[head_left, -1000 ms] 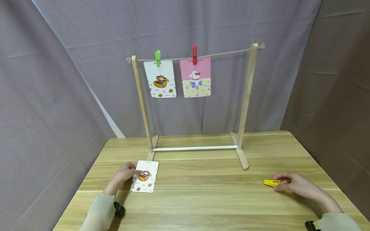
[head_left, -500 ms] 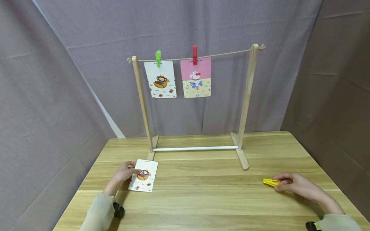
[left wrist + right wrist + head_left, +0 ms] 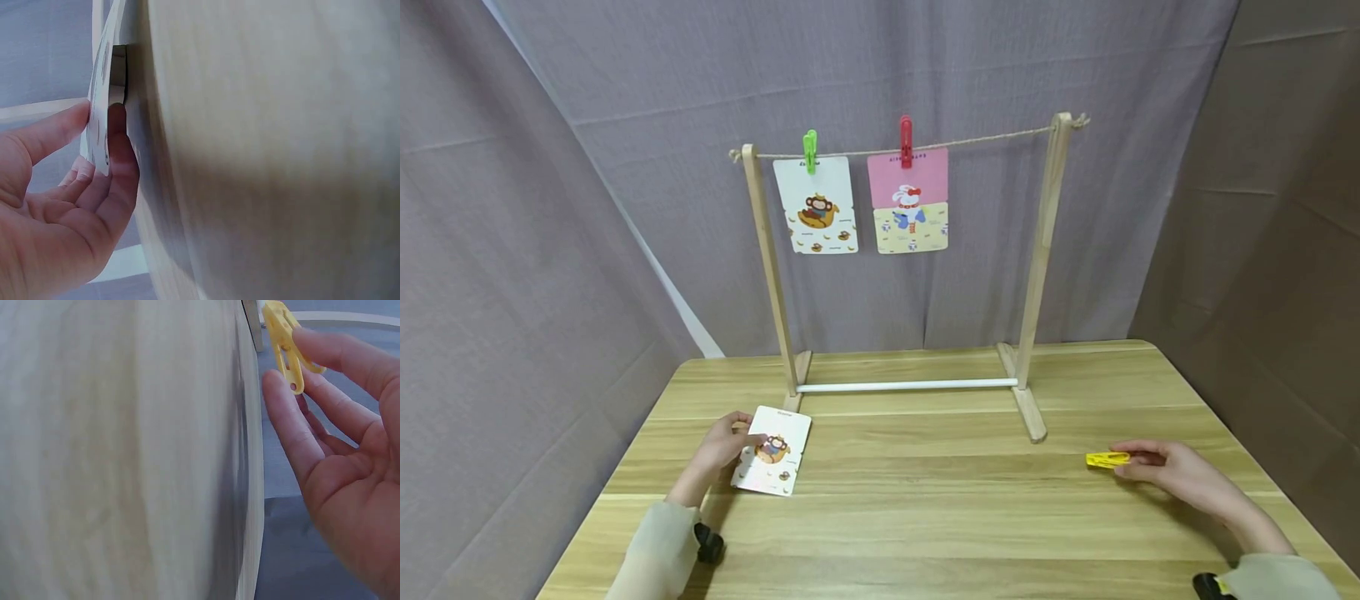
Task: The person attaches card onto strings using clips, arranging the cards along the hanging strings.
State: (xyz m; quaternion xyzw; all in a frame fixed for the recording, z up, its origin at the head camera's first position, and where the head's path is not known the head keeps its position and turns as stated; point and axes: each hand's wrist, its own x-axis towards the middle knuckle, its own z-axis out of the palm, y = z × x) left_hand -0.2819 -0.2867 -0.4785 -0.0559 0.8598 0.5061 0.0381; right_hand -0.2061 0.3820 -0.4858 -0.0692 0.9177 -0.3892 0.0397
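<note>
On the wooden table (image 3: 940, 517), my left hand (image 3: 747, 437) pinches the left edge of a white monkey card (image 3: 772, 452) and tilts it up off the surface. The left wrist view shows the card (image 3: 100, 106) edge-on between thumb and fingers of that hand (image 3: 94, 134). At the right, my right hand (image 3: 1127, 463) holds a yellow clothespin (image 3: 1107, 459) just above the table. In the right wrist view the clothespin (image 3: 284, 344) sits between the thumb and fingers of the right hand (image 3: 294, 365).
A wooden rack (image 3: 1041, 258) stands at the back of the table with a twine line (image 3: 985, 139) across its top. A green peg (image 3: 809, 150) holds a monkey card (image 3: 816, 207) and a red peg (image 3: 906, 140) holds a pink rabbit card (image 3: 907, 202). Grey curtains surround the table.
The left hand has lifted and tilted the card, which lay flat before. The right hand has moved the yellow clothespin slightly up and away from me.
</note>
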